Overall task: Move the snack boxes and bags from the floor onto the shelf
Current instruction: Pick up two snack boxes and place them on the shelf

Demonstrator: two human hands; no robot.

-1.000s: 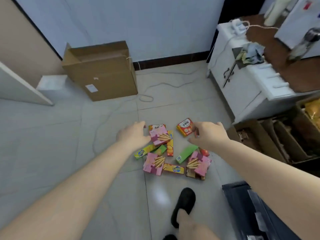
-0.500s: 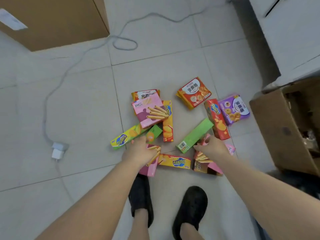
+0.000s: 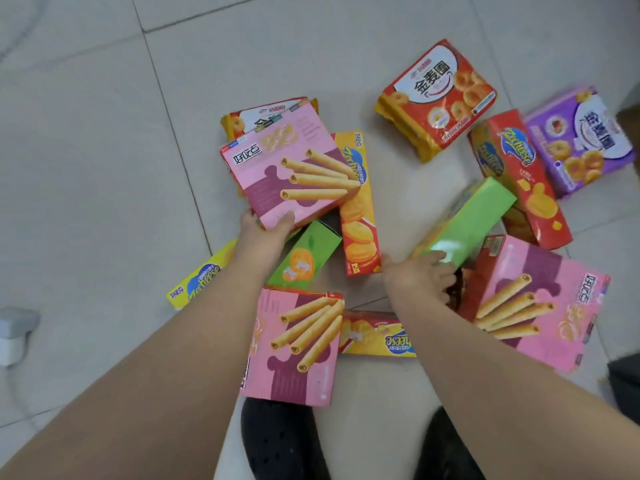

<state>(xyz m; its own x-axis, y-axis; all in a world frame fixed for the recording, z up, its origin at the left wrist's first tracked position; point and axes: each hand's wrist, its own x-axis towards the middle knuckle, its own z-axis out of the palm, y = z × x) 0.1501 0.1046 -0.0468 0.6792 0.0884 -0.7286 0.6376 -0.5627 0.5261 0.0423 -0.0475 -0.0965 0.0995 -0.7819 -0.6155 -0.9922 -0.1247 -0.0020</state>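
Tiles (image 3: pixel 104 150) under scattered snacks; hands grip pink box (image 3: pixel 287 174) and green box (image 3: pixel 467 220).

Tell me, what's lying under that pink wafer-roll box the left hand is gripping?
Under the pink wafer-roll box held by the left hand, an orange-and-white snack bag and a yellow cracker box poke out. Their covered parts can't be seen.
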